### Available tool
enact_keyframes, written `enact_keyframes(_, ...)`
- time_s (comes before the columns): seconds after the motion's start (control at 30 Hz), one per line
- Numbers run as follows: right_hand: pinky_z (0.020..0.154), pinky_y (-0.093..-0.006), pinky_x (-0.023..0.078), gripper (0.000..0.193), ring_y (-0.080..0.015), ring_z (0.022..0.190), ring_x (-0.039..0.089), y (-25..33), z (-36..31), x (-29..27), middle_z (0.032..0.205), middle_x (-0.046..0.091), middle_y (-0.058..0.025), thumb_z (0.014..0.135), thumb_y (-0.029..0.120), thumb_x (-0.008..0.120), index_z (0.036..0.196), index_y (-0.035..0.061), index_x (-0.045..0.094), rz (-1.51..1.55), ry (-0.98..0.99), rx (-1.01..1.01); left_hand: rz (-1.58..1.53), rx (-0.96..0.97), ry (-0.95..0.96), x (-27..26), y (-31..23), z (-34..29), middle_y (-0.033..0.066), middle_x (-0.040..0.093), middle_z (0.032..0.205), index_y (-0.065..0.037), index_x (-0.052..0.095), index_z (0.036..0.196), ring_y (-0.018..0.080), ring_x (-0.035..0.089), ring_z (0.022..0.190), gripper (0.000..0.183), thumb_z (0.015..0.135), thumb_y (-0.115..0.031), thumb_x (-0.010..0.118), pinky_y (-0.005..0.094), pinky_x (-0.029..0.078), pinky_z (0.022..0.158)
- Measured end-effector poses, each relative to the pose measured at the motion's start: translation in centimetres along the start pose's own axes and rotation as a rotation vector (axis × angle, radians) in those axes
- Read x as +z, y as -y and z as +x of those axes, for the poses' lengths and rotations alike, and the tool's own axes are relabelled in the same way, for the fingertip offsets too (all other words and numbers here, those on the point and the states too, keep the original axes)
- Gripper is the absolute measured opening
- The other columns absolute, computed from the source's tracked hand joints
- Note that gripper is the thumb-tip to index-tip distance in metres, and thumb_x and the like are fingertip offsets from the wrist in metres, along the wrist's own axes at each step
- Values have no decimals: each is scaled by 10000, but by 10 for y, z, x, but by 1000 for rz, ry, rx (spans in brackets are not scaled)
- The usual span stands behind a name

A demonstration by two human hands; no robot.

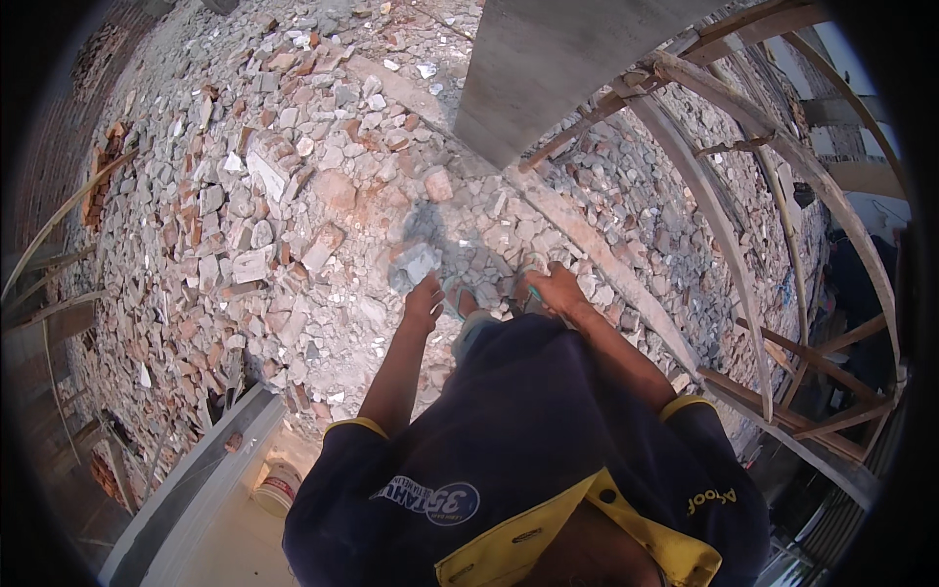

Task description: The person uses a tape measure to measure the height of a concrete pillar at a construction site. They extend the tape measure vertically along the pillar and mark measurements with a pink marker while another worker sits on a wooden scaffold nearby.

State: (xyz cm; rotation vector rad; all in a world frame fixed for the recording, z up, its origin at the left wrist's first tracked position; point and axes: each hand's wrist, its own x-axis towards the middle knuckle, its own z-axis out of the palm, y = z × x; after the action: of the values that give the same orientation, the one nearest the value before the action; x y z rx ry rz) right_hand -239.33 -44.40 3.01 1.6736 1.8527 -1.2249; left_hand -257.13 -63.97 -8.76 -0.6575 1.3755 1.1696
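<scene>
My left hand (423, 300) hangs low in front of me with its fingers loosely apart. Just past its fingertips is a pale grey chunk of rubble (418, 262); whether they touch I cannot tell. My right hand (556, 287) hangs on the other side, thumb and fingers apart, with nothing visible in it. Between and beside the hands, my feet in sandals (460, 296) stand on broken masonry. A reddish brick piece (437, 183) lies a little ahead.
Loose rubble (225, 215) covers the ground ahead and left. A flat grey panel (558, 68) rises at the far side. A long beam (606, 269) runs diagonally beside my right foot. Wooden poles (719, 210) stand at right. A bucket (278, 489) sits near left, behind a pale ledge (201, 489).
</scene>
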Motion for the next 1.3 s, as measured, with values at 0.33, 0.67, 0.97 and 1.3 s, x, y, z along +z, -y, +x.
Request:
enact_keyframes(0.33, 934, -462, 467, 742, -452, 1070, 615, -215, -4, -35, 1022, 633, -369, 797, 522, 543, 1030, -178, 623, -22, -175, 319, 46, 69, 140, -2, -33, 34, 7, 555, 1200, -136, 544, 1261, 179, 540, 1106, 411, 913, -344, 614, 345, 437, 841)
enact_keyframes(0.67, 870, -442, 509, 734, -419, 1023, 646, -312, -100, 49, 1065, 634, -353, 771, 570, 556, 1033, -107, 663, 41, -304, 622, 282, 198, 204, 55, -137, 60, 4, 577, 1235, -128, 544, 1275, 170, 552, 1093, 403, 928, -327, 591, 344, 431, 840)
enact_keyframes(0.97, 861, -446, 512, 705, -422, 1014, 649, -320, -94, 112, 1013, 655, -317, 779, 602, 596, 929, -80, 689, 84, -146, 471, 420, 192, 245, 116, -147, 53, 4, 565, 1308, -133, 486, 1370, 175, 535, 1138, 480, 947, -352, 549, 352, 392, 879)
enact_keyframes(1.3, 768, -474, 512, 579, -403, 865, 677, -329, -199, 128, 888, 678, -286, 780, 506, 551, 882, -42, 705, 535, -349, 728, 536, 347, 315, 211, -169, 67, 17, 611, 1245, -83, 562, 1283, 176, 579, 1086, 431, 919, -307, 608, 362, 404, 894)
